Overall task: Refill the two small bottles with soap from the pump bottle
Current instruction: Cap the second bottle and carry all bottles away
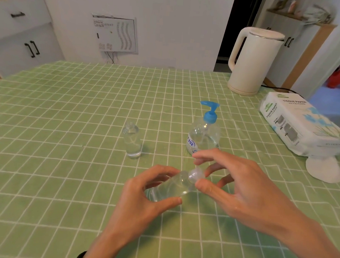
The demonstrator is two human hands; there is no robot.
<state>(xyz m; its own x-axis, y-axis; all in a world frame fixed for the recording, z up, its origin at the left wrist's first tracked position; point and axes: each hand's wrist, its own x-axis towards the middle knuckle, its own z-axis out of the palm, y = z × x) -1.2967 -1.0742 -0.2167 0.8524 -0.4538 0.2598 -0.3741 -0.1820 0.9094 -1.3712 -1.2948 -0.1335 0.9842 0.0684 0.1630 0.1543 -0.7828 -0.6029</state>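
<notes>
My left hand (143,194) grips a small clear bottle (170,187), tilted with its neck pointing up and to the right above the green checked tablecloth (65,182). My right hand (231,182) pinches the bottle's clear cap (196,175) between thumb and fingers. A second small clear bottle (132,140) stands upright without a cap, left of centre. The pump bottle (204,134), clear with a blue pump head, stands just beyond my right hand and holds clear soap.
A cream electric kettle (252,60) stands at the back right, its cord trailing right. A pack of tissue paper (301,125) lies at the right edge, with a white round pad (323,168) under its near end. White cabinets stand behind the table.
</notes>
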